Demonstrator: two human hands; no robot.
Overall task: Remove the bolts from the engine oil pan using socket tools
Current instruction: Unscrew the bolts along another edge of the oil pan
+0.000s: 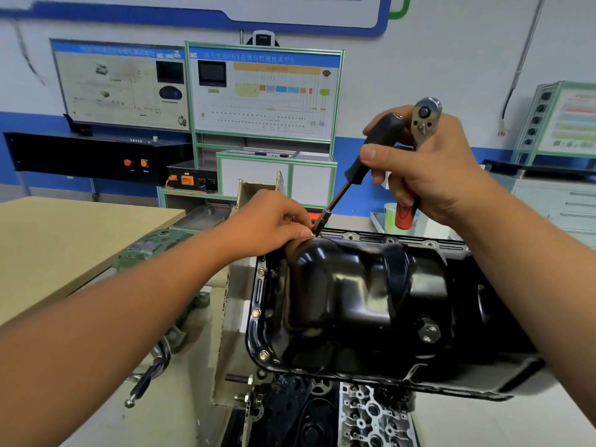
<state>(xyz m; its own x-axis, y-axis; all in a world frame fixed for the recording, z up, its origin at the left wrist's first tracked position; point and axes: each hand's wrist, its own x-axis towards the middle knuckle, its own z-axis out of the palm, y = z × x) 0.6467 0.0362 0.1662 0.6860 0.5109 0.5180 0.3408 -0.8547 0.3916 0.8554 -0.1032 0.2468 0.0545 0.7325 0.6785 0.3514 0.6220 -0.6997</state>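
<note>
**Two hands and two tools at the far corner of the oil pan**

From the head camera I look down at a shiny black oil pan (371, 291). It sits upside down on top of an engine, right in front of me. Its flat rim runs all the way round. I can see small gold bolts (256, 312) down the left side of the rim. A big bolt (428, 332) sticks out of the near wall of the pan.

My left hand (274, 225) is at the far left corner of the pan. Its thumb and fingers pinch something small and gold right at the rim. It is too small for me to tell just what it is.

My right hand (432, 175) is up higher and grips two tools at once. One is a black-handled driver (375, 146) with a long thin metal rod. The rod slants down, and its tip (317, 229) is at the same corner, right by my left fingertips. The other tool is a ratchet (424, 119). Its silver head pokes up over my hand and its red handle hangs out below.

A tan table (64, 240) is off to the left. Teaching boards (264, 91) stand by the far wall.
</note>
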